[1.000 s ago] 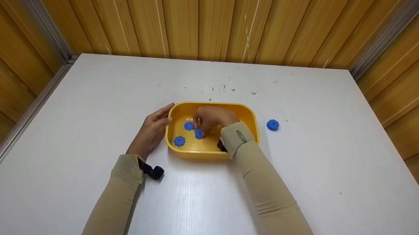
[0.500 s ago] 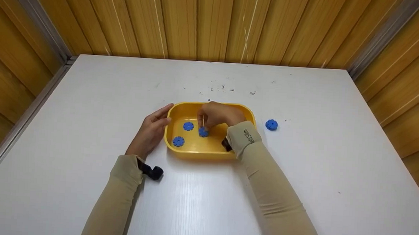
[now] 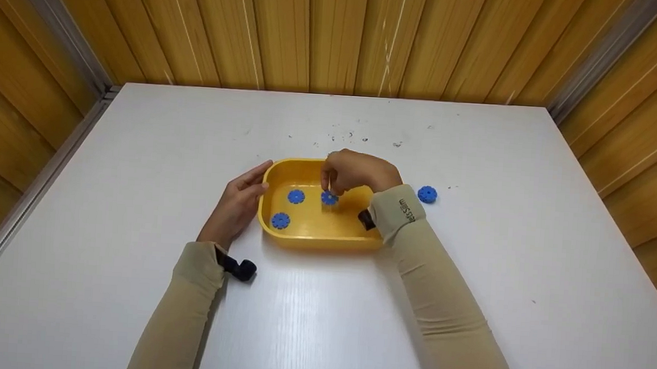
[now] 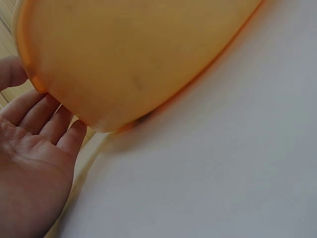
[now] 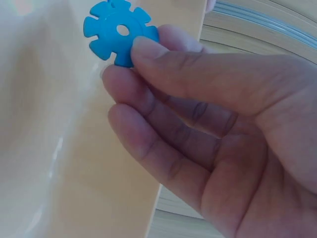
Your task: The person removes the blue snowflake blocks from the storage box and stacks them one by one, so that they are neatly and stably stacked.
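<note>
Between thumb and fingertips, my right hand pinches a blue notched building disc with a hole in its middle. In the head view that disc is held over the yellow plastic tub. Two more blue discs, one farther back and one near the front left corner, lie on the tub's floor. My left hand rests against the tub's left side, fingers extended along the outer wall and thumb at the rim. The left wrist view shows its fingertips partly hidden behind the tub wall.
To the right of the tub, another blue notched piece, thicker-looking, lies on the white table. Dark marks dot the tabletop behind the tub. Wood-look panels stand at the back and both sides.
My right hand has lifted the disc from the tub's floor and moved back and to the right with it. The left hand stays against the tub.
</note>
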A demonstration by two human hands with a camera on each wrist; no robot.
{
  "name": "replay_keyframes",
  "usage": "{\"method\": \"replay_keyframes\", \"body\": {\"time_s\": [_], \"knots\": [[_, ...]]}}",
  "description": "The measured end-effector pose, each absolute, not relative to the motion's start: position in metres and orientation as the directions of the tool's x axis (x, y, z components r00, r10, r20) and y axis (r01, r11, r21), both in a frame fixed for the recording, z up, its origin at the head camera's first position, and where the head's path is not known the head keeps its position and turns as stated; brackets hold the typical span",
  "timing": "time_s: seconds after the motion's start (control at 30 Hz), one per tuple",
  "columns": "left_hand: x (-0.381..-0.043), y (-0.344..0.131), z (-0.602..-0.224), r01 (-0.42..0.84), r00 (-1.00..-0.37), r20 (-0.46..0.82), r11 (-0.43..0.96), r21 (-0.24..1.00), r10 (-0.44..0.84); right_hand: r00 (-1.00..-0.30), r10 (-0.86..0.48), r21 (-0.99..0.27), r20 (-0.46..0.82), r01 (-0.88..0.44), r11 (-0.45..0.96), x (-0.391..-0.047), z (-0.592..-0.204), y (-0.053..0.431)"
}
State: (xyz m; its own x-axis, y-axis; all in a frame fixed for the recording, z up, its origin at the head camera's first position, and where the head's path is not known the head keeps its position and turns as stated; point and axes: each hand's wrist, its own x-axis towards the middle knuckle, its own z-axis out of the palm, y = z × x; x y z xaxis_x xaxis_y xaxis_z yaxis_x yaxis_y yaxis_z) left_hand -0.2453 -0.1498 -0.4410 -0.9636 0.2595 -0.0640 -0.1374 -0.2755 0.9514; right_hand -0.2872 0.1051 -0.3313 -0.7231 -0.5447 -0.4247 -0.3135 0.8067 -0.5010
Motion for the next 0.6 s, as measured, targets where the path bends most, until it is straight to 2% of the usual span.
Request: {"method": "replay_keyframes", "body": {"time_s": [0.37, 0.6], "knots": [[-0.245, -0.149, -0.438, -0.150, -0.963, -0.073, -0.292, 0.945, 0.259, -0.754, -0.562, -0.478, -0.340, -0.376, 0.794, -0.285, -0.317, 0.123], [-0.244, -0.150, -0.439, -0.144, -0.963, -0.071, -0.275, 0.951, 0.260, -0.764, -0.574, -0.505, -0.295, -0.385, 0.773, -0.284, -0.313, 0.135]]}}
